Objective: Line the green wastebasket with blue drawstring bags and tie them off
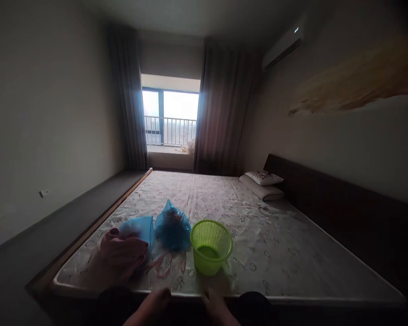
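Observation:
At the near edge of the bed are both my hands, dark and blurred. My left hand (155, 300) is below some thin pink strings (165, 266) on the mattress; how its fingers are set is unclear. Just below a green plastic basket (209, 265) is my right hand (216, 304), apart from it, its fingers too smeared to read. The basket stands upright, with nothing visible inside. To its left sits a blue plastic bag (173, 231) with dark contents. Further left, a crumpled pink cloth (124, 249) lies against another blue bag (144, 228).
The mattress (258, 253) has a letter print and a wooden frame edge (98, 219) on its left. A pillow (263, 177) rests on a folded pad (265, 192) by the dark headboard (326, 199). Behind are curtains (221, 104) and a window (180, 106).

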`<state>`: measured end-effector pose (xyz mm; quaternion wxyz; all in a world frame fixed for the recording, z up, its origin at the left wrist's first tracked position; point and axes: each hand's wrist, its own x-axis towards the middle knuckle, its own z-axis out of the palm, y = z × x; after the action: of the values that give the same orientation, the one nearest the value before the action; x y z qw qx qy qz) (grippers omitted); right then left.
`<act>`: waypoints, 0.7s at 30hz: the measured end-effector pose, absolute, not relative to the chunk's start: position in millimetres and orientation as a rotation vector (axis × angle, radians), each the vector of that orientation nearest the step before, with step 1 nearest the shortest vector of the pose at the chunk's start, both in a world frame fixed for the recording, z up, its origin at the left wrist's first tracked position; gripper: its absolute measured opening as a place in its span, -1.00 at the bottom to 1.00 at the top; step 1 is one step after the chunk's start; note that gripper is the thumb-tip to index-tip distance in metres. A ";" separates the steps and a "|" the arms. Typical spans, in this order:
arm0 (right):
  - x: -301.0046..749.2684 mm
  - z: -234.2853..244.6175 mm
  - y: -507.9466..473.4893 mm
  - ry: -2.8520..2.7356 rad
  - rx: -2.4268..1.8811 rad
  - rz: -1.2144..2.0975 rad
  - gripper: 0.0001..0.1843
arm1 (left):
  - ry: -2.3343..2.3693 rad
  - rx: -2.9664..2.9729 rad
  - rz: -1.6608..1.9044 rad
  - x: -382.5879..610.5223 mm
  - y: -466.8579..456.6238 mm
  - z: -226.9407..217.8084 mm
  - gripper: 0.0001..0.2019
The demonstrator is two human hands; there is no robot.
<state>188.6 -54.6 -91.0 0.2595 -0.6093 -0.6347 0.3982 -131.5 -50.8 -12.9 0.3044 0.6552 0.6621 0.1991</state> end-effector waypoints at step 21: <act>87.7 -186.7 28.6 -2.228 -1.738 1.159 -0.44 | 1.560 1.553 0.216 -70.7 -28.6 -129.0 -0.80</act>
<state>87.7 28.6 -186.7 0.0438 -0.5684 -0.7289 0.3792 -70.7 -28.6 -129.0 0.4485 0.6276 0.6304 0.0875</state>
